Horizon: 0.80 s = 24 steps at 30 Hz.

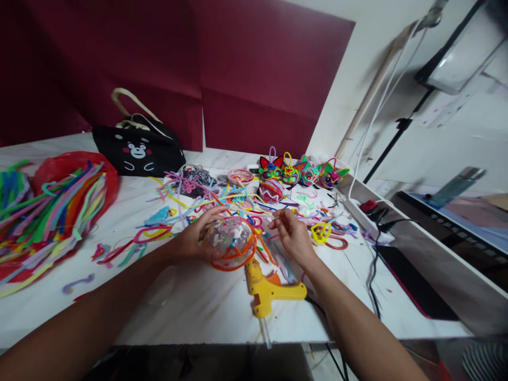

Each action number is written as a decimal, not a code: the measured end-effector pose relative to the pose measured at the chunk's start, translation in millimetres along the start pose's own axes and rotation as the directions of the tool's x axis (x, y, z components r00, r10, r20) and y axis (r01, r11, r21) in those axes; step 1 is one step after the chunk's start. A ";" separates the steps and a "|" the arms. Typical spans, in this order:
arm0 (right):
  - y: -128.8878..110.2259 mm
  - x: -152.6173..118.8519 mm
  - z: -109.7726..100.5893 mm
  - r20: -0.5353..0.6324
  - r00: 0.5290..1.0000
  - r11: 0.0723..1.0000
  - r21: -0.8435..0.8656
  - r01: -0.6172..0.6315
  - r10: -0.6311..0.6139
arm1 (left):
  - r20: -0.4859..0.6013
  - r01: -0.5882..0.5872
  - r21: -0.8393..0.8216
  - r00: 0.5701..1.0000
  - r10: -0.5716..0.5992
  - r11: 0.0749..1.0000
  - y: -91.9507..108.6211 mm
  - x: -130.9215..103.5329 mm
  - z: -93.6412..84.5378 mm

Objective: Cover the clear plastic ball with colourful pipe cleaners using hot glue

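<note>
My left hand (198, 235) is wrapped round the left side of a clear, rounded plastic shell (229, 234). Orange pipe cleaner (232, 267) runs along the shell's edge and across its front, and small coloured bits show on it. To the right, my right hand (292, 237) is held apart from the shell, thumb and fingertips pinched together above loose pipe cleaners. What sits in that pinch, if anything, is too small to make out. Just below both hands lies a yellow hot glue gun (273, 291), its nozzle end close to the shell and a glue stick (265, 332) poking out.
Several finished pipe-cleaner ornaments (304, 173) stand at the back. Loose pipe cleaners (182, 198) clutter the middle. Bundled pipe cleaners (71, 206) lie on red plastic at left, near a black bag (138, 151). A black phone-like slab (415, 283) and cables (373, 275) lie at right.
</note>
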State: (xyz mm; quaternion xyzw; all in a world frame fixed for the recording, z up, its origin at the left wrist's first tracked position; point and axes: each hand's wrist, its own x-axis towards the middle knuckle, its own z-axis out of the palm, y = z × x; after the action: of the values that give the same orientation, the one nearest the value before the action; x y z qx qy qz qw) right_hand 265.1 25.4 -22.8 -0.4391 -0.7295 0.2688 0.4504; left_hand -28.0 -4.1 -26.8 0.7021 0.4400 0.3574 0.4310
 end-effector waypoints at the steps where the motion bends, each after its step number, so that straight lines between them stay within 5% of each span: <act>1: 0.1 0.1 0.2 -0.003 1.000 1.000 0.002 0.000 0.000 | -0.020 -0.015 0.014 1.000 0.016 1.000 0.4 0.4 -0.9; 24: 0.0 1.0 -1.2 -0.012 0.999 0.970 -0.236 -0.054 0.052 | 0.049 -0.052 0.031 0.998 0.051 0.998 12.3 -0.4 -4.4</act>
State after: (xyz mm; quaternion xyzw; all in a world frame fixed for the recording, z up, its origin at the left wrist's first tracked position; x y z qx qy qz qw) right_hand 266.0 26.2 -21.8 -0.5096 -0.7430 0.1909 0.3897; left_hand -28.3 -6.1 -13.9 0.7284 0.4170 0.3443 0.4207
